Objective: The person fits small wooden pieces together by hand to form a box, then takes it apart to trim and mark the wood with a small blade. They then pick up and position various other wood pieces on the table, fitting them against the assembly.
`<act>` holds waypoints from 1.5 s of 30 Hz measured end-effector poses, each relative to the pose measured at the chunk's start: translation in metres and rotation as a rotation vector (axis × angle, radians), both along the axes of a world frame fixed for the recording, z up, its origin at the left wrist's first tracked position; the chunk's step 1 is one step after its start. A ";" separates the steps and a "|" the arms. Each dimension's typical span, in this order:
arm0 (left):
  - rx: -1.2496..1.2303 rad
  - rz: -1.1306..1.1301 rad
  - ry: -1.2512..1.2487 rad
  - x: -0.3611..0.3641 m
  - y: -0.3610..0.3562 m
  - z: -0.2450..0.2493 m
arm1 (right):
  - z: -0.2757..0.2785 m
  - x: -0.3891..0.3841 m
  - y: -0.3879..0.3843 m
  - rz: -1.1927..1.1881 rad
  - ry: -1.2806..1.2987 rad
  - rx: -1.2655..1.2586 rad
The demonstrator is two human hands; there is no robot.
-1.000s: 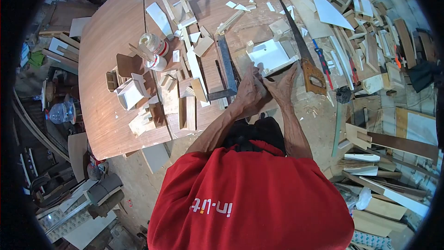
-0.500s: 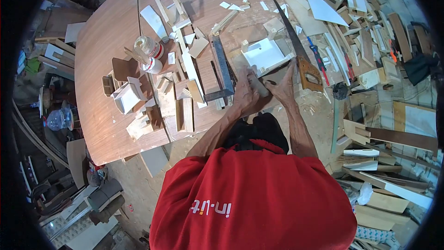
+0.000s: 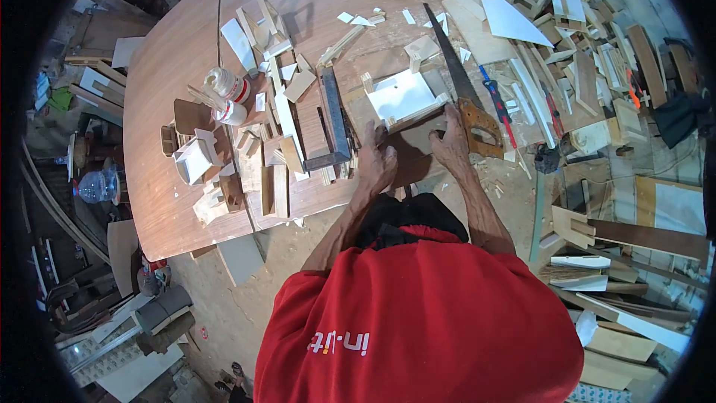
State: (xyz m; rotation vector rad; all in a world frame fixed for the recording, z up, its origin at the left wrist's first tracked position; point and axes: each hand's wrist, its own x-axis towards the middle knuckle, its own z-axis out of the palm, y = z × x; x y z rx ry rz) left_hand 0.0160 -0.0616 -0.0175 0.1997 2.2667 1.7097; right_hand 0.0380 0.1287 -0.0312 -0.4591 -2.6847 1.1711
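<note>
A small white-bottomed wooden tray (image 3: 403, 95) with raised wooden edges lies on the workbench in front of me. My left hand (image 3: 377, 163) is at its near left corner, thumb and fingers apart. Beside the near right corner is my right hand (image 3: 453, 143), also spread, with its fingertips close to the tray's edge. Neither hand shows anything gripped. A handsaw (image 3: 477, 123) with a wooden handle lies just right of my right hand. Left of my left hand is a dark metal square (image 3: 333, 108).
Two white glue containers (image 3: 230, 86) stand on the wooden table (image 3: 164, 209), near a small box-like piece (image 3: 197, 157). Wood offcuts (image 3: 276, 186) lie around them. A red and blue tool (image 3: 498, 103) lies beyond the saw. Stacked wood scraps (image 3: 582, 283) fill the right side.
My hands have moved apart, and the greyish piece between them no longer shows there. The view has shifted, so the bench items appear further left.
</note>
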 end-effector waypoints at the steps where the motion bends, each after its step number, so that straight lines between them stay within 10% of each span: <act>1: -0.004 0.007 0.001 0.001 0.002 -0.003 | -0.002 0.002 0.001 0.007 0.001 -0.004; 45: -0.216 0.288 0.506 -0.010 0.013 -0.028 | -0.003 0.004 0.026 0.213 0.125 -0.007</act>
